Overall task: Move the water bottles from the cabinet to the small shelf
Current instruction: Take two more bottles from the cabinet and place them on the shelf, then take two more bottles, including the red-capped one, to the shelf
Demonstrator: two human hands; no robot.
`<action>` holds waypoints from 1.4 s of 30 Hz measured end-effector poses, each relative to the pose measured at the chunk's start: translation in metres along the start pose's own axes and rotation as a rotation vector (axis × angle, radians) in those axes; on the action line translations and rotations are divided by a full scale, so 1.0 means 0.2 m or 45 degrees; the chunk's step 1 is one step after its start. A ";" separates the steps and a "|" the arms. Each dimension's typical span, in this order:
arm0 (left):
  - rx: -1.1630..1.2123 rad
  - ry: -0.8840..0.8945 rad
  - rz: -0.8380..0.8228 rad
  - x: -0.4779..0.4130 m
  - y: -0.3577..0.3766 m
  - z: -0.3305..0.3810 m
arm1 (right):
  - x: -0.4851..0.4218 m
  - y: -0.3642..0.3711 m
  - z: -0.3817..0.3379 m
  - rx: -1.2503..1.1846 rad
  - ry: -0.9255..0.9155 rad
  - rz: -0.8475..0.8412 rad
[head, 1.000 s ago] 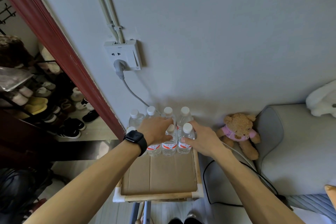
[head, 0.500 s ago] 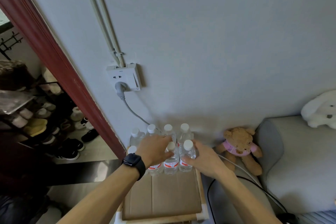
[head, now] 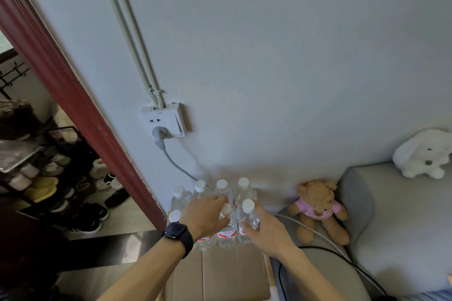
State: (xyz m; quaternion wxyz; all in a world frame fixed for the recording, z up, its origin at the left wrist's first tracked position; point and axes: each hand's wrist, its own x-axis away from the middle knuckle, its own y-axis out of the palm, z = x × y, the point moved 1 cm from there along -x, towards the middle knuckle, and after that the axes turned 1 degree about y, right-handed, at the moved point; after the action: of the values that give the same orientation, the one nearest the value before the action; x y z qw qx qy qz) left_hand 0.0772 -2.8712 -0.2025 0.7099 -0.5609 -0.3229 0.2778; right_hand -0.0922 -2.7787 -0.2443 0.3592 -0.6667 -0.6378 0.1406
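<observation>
Nearest the camera, both bare forearms are seen reaching forward and down over the small shelf (head: 220, 278), whose cardboard-lined top lies bare in front of the bottles. A black smartwatch (head: 178, 234) is worn on the left wrist. The left hand (head: 205, 215) is laid palm-down over the front row of water bottles (head: 226, 225), fingers spread and curled across their caps and shoulders; whether anything is actually clasped beneath it cannot be told. The right hand (head: 267, 230) is set against the right side of the front right bottle (head: 248, 219), thumb and fingers wrapped about its body, so its grip is closed on that bottle.

The bottles are stood upright in two rows at the back of the shelf, white caps up, red labels showing on the front ones, the rear row just beside the wall. A grey cable (head: 176, 166) is run down from the wall socket (head: 165, 121) to behind them. To the right, a brown teddy bear (head: 318, 208) is propped beside a grey sofa (head: 396, 227), with a white plush toy (head: 425, 154) on its back.

Against the picture half a second ago, both hands are found in the same places on the bottles; only the view has been tilted upward, so less of the shelf top is shown.
</observation>
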 end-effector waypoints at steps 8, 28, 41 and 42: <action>-0.045 -0.005 0.191 0.09 0.01 0.00 | 0.05 -0.03 0.06 -0.088 0.052 -0.063; 0.347 -1.710 0.042 2.21 0.61 0.21 | 0.72 0.82 -0.81 0.572 -1.197 -1.007; 0.193 -2.966 0.317 4.36 0.70 1.76 | 3.19 1.68 -1.26 0.477 -2.434 -1.563; 0.157 -3.045 0.317 4.51 0.69 1.89 | 3.39 1.71 -1.26 0.452 -2.507 -1.574</action>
State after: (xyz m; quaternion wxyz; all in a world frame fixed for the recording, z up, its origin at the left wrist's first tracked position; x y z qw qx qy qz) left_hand 0.3554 -1.9254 -0.1442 -0.0444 0.0591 -0.7067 0.7036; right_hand 0.4261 -2.1838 -0.1097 -0.1936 0.2116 -0.8268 0.4839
